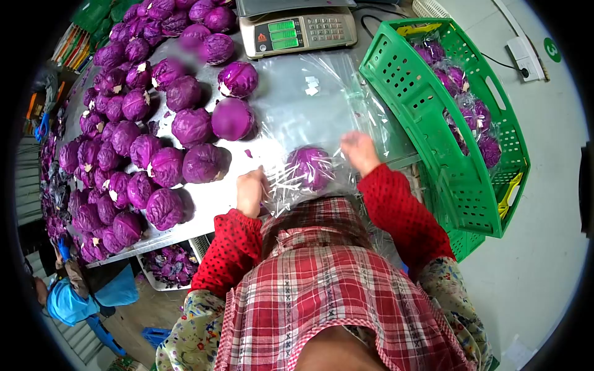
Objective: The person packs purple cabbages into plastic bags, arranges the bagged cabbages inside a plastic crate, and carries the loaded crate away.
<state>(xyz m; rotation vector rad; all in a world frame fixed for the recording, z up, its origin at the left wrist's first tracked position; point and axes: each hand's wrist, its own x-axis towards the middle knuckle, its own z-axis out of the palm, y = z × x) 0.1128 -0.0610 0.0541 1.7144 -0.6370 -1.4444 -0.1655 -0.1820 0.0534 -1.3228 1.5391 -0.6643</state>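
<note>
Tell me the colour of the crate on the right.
Green: the crate with bagged purple cabbages inside; head view shows it best.

A bagged cabbage (308, 166) lies between both hands, loose cabbages (148, 123) to its left, crate (433, 136) right, scale (297, 31) behind.

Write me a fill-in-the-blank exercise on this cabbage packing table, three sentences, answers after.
1. Both hands, left hand and right hand, hold a clear plastic bag around one ____ cabbage.
2. The crate holding bagged cabbages is ____ in colour.
3. At the table's far edge stands a weighing ____.

Missing words: purple; green; scale
</note>
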